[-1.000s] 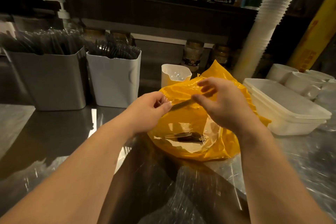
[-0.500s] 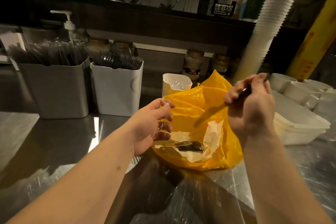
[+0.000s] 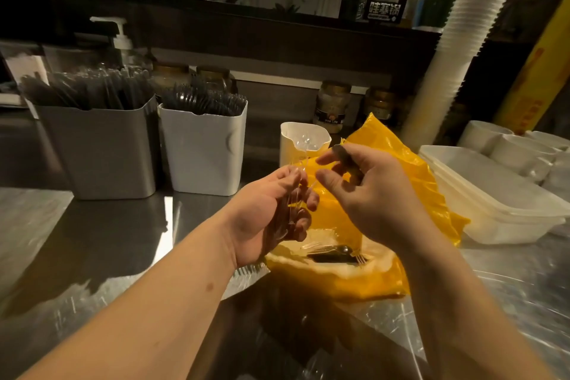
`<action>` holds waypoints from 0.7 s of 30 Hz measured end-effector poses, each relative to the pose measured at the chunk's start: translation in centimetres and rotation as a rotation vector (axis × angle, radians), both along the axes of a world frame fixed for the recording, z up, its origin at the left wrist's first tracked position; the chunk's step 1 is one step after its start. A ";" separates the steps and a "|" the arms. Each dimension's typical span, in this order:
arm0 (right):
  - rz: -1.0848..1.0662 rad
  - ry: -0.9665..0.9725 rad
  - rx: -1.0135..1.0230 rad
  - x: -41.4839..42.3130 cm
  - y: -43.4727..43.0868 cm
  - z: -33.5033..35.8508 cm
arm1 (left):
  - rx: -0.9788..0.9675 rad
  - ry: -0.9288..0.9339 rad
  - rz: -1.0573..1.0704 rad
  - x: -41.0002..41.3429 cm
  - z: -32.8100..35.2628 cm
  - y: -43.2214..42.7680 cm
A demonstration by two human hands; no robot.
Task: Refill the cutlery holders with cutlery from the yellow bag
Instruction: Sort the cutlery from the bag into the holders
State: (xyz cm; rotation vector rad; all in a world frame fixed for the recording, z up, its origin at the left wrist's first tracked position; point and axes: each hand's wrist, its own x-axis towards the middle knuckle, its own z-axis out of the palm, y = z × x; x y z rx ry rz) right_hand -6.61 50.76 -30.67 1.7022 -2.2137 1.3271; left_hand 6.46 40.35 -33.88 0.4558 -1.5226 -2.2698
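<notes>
A yellow bag point(image 3: 413, 194) lies open on the steel counter point(image 3: 92, 241), with wrapped dark cutlery point(image 3: 334, 251) showing in its mouth. My left hand point(image 3: 271, 213) holds several clear plastic pieces of cutlery point(image 3: 294, 194) just left of the bag. My right hand point(image 3: 367, 191) hovers above the bag and pinches a dark piece of cutlery point(image 3: 347, 157) between thumb and fingers. Behind stand a grey holder point(image 3: 98, 151) full of dark cutlery, a white holder point(image 3: 203, 151) full of dark forks, and a small cream holder point(image 3: 303, 140) with clear spoons.
White lidded containers point(image 3: 493, 194) and stacked bowls point(image 3: 524, 148) sit to the right. A tall stack of white cups point(image 3: 462, 40) leans behind the bag. Jars point(image 3: 333, 105) and a pump bottle point(image 3: 121, 40) line the back wall under a dark shelf.
My right hand has come back leftward from the right with the dark piece, closer to my left hand. My left hand has risen slightly, still holding the clear cutlery.
</notes>
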 end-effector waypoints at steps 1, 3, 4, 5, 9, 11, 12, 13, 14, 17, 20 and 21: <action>-0.016 0.022 0.010 0.2 -0.1 -0.1 | 0.001 0.000 0.012 -0.1 0.0 0.0; -0.014 0.029 0.013 0.4 -0.2 -0.2 | -0.002 -0.006 0.037 -0.1 -0.1 0.0; 0.000 0.045 0.033 0.4 -0.2 -0.2 | -0.009 -0.014 0.053 -0.1 -0.1 0.1; 0.010 0.064 0.063 0.4 -0.2 -0.1 | -0.026 -0.028 0.069 -0.2 -0.1 0.1; 0.013 0.006 0.117 -0.3 -0.2 -0.2 | -0.080 -0.074 0.106 -0.3 0.0 0.1; 0.012 -0.059 0.098 -0.9 -0.3 -0.1 | -0.057 -0.067 0.161 -0.5 0.1 -0.1; 0.009 -0.088 0.060 -1.2 -0.2 0.0 | -0.036 -0.066 0.209 -0.6 0.0 -0.1; 0.000 -0.122 0.008 -1.3 -0.3 0.0 | -0.015 -0.071 0.269 -0.7 0.0 -0.2; -0.014 -0.144 -0.048 -1.5 -0.2 0.0 | -0.013 -0.086 0.335 -0.8 -0.1 -0.3; -0.038 -0.215 -0.194 -1.6 -0.1 0.2 | -0.134 -0.189 0.514 -0.8 -0.7 -0.7; -0.027 -0.327 -0.243 -1.6 0.2 0.4 | -0.182 -0.202 0.532 -0.9 -1.0 -0.8; -0.021 -0.362 -0.223 -1.6 0.2 0.4 | -0.193 -0.193 0.514 -0.9 -0.9 -0.7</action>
